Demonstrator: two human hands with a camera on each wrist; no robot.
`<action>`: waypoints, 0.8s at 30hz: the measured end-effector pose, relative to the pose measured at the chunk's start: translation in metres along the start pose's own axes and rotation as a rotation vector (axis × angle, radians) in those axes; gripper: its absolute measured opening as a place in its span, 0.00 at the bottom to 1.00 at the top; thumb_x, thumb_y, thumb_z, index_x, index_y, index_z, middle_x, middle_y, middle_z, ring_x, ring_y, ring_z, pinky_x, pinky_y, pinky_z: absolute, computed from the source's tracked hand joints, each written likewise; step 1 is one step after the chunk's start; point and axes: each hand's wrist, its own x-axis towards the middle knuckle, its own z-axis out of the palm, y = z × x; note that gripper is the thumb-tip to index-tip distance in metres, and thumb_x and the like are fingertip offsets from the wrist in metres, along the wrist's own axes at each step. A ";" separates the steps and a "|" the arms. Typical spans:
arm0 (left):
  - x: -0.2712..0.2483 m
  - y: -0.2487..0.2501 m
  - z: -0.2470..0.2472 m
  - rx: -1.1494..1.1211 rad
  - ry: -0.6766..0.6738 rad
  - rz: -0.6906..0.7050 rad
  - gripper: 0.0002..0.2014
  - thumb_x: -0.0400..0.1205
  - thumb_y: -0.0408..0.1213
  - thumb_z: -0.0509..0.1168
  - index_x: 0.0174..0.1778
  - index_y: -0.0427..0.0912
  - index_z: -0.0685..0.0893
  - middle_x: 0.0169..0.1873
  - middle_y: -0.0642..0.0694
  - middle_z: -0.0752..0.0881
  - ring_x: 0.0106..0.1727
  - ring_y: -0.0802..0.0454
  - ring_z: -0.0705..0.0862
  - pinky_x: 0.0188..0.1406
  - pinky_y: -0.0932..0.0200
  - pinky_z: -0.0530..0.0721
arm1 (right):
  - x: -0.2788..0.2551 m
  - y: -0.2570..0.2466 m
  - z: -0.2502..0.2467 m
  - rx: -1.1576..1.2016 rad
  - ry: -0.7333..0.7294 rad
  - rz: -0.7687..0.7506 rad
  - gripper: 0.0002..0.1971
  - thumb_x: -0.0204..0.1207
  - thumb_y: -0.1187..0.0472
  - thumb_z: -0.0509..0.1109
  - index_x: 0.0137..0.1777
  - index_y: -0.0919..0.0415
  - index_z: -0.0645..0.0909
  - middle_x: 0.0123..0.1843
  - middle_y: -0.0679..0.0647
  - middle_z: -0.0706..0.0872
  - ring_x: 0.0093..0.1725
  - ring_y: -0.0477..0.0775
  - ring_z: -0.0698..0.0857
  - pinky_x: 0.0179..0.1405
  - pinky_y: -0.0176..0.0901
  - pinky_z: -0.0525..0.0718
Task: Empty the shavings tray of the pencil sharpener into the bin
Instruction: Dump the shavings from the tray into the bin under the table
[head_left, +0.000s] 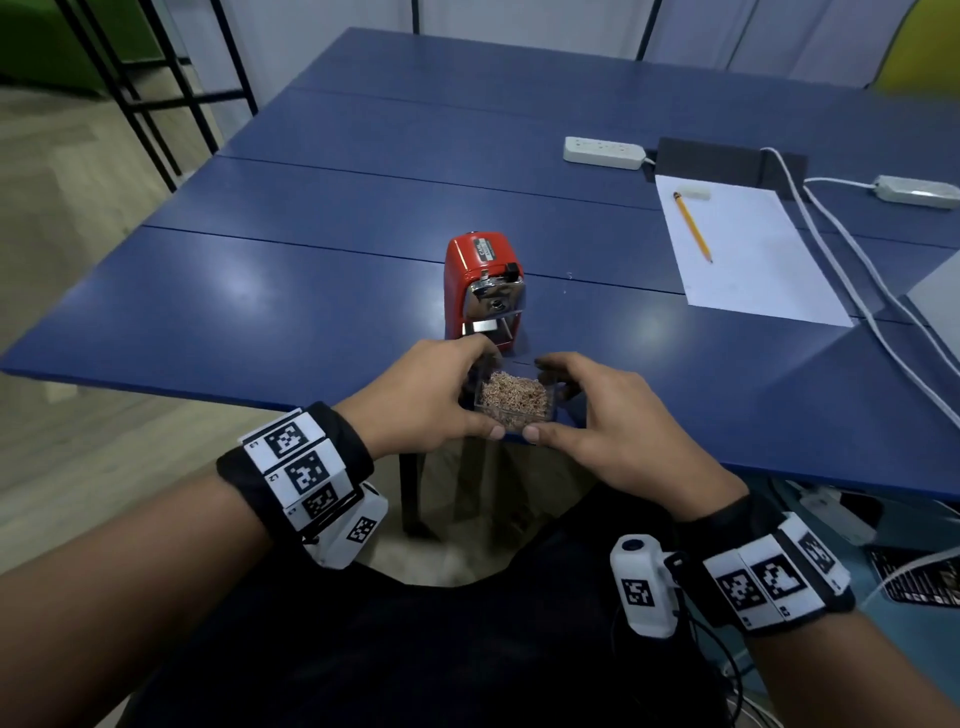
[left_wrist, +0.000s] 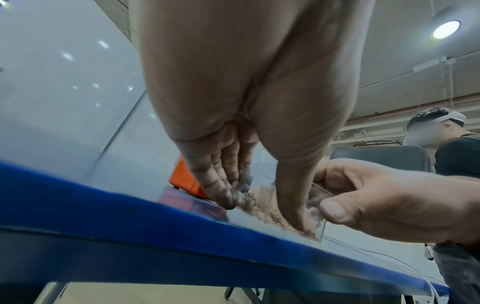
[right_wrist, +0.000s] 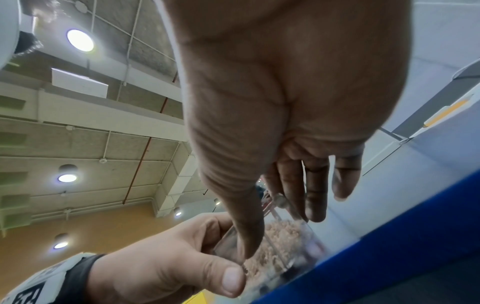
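A clear plastic shavings tray (head_left: 514, 399) full of brown pencil shavings sits at the near edge of the blue table (head_left: 260, 291), pulled out of the red pencil sharpener (head_left: 480, 283) just behind it. My left hand (head_left: 441, 395) grips the tray's left side, thumb on the near wall and fingers on the far wall. My right hand (head_left: 597, 415) grips its right side the same way. The left wrist view shows the tray (left_wrist: 262, 203) between thumb and fingers. In the right wrist view the tray (right_wrist: 283, 236) overhangs the table edge slightly. No bin is in view.
A white sheet of paper (head_left: 748, 249) with a yellow pencil (head_left: 693, 234) lies at the right. Two white power strips (head_left: 605, 152) and cables (head_left: 852, 260) lie further back. A dark table leg (head_left: 413, 493) stands below the edge. Another person (left_wrist: 451, 148) sits across the table.
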 end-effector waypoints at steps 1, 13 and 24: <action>-0.005 -0.002 -0.002 -0.011 0.006 -0.007 0.39 0.68 0.53 0.86 0.73 0.50 0.79 0.60 0.53 0.89 0.56 0.55 0.89 0.54 0.55 0.91 | 0.000 -0.003 0.001 0.010 -0.006 -0.013 0.42 0.75 0.42 0.85 0.86 0.48 0.73 0.77 0.46 0.87 0.71 0.49 0.87 0.68 0.46 0.86; -0.081 -0.034 -0.036 -0.033 0.094 -0.170 0.36 0.68 0.52 0.86 0.71 0.55 0.80 0.58 0.58 0.89 0.51 0.61 0.90 0.50 0.62 0.90 | 0.014 -0.052 0.028 0.397 -0.196 -0.062 0.39 0.71 0.40 0.87 0.81 0.45 0.80 0.67 0.39 0.90 0.61 0.40 0.93 0.64 0.47 0.93; -0.167 -0.083 -0.053 -0.017 0.241 -0.291 0.37 0.64 0.50 0.88 0.68 0.52 0.82 0.53 0.56 0.90 0.48 0.59 0.89 0.50 0.54 0.88 | 0.043 -0.124 0.083 0.712 -0.518 0.048 0.20 0.91 0.49 0.70 0.70 0.64 0.88 0.61 0.65 0.96 0.53 0.59 0.98 0.55 0.46 0.95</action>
